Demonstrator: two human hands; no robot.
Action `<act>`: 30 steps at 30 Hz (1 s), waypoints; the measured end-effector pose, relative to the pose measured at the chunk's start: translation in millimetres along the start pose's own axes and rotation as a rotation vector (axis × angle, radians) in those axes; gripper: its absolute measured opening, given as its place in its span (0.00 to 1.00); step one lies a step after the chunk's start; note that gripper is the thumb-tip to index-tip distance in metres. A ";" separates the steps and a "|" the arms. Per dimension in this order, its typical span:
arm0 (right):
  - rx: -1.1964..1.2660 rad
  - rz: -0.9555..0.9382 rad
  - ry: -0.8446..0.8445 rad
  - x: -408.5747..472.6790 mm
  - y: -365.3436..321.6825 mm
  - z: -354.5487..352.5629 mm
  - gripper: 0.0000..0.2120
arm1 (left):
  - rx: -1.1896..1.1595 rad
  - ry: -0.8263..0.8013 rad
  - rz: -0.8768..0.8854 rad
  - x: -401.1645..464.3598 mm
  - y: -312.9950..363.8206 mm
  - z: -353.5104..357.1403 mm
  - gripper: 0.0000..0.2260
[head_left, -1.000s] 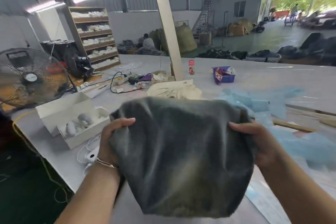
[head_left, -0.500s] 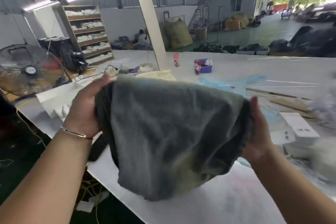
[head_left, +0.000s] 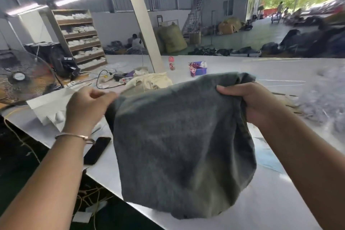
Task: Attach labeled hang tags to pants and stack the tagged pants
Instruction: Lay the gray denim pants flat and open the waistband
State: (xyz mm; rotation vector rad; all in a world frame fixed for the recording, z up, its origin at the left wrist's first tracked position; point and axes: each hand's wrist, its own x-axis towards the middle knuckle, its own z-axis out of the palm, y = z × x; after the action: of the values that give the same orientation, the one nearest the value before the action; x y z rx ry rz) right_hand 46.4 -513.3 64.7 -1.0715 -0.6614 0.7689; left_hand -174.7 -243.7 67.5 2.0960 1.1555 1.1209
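Both forearms reached forward from the lower corners of the frame, raised above table level. Left hand (head_left: pixel 87 107): back of hand toward the camera, fingers curled inward, fingertips pinching the left upper edge of the grey pants (head_left: pixel 183 144). Thin metal bracelet (head_left: pixel 74 136) sat on the left wrist. Right hand (head_left: pixel 250 102): fingers curled over the right upper corner of the pants, thumb pointing left across the top, fabric bunched in the palm. Hands were well apart, at roughly equal height, with the right slightly higher.
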 end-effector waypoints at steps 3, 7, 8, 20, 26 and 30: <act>-0.049 -0.007 -0.034 -1.3 -7.8 10.3 0.10 | 0.250 0.010 0.295 -17.9 24.2 8.5 0.33; -0.108 0.003 -0.071 -7.2 -14.2 14.1 0.09 | 0.063 -0.773 0.483 -34.6 70.6 21.1 0.43; -0.120 0.011 -0.078 -8.6 -15.6 12.6 0.09 | 0.082 -0.974 0.478 -38.8 79.0 26.9 0.38; -0.266 0.198 0.068 -46.0 -29.3 -72.7 0.13 | -0.366 -1.422 -0.019 -65.9 112.9 90.6 0.09; -0.896 -0.057 0.660 -93.9 -15.1 -98.7 0.21 | -0.616 -1.215 -0.081 -86.7 173.0 110.7 0.08; -0.786 -0.215 0.522 -136.5 -17.9 -84.3 0.19 | -0.892 -1.222 -0.036 -117.3 232.4 114.1 0.07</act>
State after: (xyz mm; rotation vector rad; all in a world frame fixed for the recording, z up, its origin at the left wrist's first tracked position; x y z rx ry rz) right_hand 38.7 -672.4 38.6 -1.7948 -0.6165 -0.0063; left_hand -10.0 -468.1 125.3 1.4958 0.0380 0.0885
